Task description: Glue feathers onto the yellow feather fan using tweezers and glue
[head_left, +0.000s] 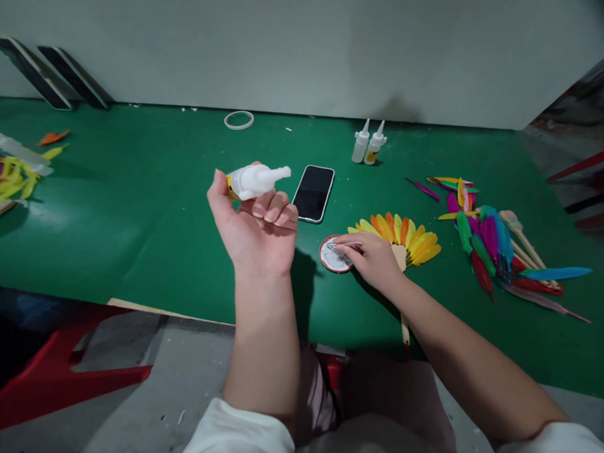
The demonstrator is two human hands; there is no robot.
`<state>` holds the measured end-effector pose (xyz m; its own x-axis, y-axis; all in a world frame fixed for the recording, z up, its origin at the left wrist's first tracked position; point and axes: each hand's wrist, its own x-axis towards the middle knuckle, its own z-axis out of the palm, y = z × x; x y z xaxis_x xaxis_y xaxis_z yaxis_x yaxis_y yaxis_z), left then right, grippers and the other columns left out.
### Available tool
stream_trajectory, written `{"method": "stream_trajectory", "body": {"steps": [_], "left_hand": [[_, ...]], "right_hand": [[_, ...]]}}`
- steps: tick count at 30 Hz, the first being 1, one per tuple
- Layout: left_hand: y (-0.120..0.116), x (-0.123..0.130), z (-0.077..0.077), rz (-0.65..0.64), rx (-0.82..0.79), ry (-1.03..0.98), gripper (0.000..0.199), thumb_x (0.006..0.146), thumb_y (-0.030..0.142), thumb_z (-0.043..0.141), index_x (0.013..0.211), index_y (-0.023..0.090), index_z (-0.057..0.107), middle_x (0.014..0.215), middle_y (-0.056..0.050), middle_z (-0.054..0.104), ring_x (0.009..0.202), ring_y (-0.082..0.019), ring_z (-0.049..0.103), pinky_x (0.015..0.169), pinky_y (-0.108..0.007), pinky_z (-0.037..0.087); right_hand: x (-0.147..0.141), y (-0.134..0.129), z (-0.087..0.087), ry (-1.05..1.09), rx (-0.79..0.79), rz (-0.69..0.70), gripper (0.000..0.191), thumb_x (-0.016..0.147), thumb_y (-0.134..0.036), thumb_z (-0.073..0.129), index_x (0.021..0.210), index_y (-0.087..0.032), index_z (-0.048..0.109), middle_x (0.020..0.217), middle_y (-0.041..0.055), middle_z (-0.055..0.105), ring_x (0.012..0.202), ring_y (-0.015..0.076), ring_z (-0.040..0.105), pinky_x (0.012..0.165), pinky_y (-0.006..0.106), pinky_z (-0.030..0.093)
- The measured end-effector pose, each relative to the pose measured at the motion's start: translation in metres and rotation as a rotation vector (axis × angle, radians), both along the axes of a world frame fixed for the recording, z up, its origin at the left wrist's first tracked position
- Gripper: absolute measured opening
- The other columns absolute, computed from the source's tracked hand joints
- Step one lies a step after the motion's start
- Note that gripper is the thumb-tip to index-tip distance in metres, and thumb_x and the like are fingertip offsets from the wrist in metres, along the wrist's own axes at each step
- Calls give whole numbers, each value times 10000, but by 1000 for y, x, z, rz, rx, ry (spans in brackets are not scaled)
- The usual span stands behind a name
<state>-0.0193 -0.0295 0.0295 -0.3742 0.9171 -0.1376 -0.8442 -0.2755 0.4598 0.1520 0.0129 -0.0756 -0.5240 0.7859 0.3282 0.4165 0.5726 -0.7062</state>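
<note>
My left hand [262,231] is raised above the table, palm up, with its fingers curled round a white glue bottle [257,182] that has a yellow label. The bottle lies tilted sideways, nozzle to the right. Lower down, my right hand [376,256] pinches slim, pale tweezers [347,244], their tips over a small round white dish [328,260] with a red rim. Dark specks cover the middle of the dish. Partly behind my right hand lies a fan of yellow and orange feathers [425,244] on a wooden handle [405,325].
A phone [314,194] lies beyond the dish. Two glue bottles [374,145] stand near the wall, left of which is a white ring [238,120]. Loose coloured feathers [487,242] and wooden sticks [527,240] lie right; yellow feathers [17,175] lie far left. Dark panels [70,73] lean on the wall.
</note>
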Motion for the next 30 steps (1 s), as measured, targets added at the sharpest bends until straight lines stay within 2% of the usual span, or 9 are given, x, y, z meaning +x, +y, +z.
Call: {"method": "stream_trajectory", "body": {"steps": [20, 24, 27, 30], "left_hand": [[0, 1, -1, -23, 52, -91, 434, 854, 528, 345, 728, 179, 569, 374, 63, 311, 323, -61, 339, 329, -173, 273], [0, 1, -2, -20, 49, -91, 426, 852, 523, 356, 734, 173, 569, 383, 66, 296, 328, -56, 334, 333, -170, 267], [2, 1, -3, -5, 40, -75, 430, 850, 517, 363, 730, 162, 575, 388, 69, 285, 330, -50, 327, 333, -166, 259], [9, 7, -8, 36, 3, -14, 428, 841, 510, 383, 725, 150, 584, 386, 74, 275, 322, -42, 307, 330, -165, 239]], "right_hand": [[0, -1, 0, 18, -28, -13, 129, 801, -235, 574, 804, -238, 703, 883, 8, 718, 853, 187, 643, 786, 342, 495], [1, -1, 5, 111, -163, -66, 120, 789, -253, 584, 793, -235, 703, 872, 10, 716, 847, 182, 644, 772, 337, 502], [7, 2, 14, 273, -331, -140, 114, 764, -292, 615, 762, -220, 704, 846, 24, 709, 785, 172, 648, 673, 303, 519], [18, 8, 25, 493, -401, -195, 121, 736, -318, 655, 764, -211, 704, 814, 33, 699, 709, 151, 644, 569, 259, 514]]}}
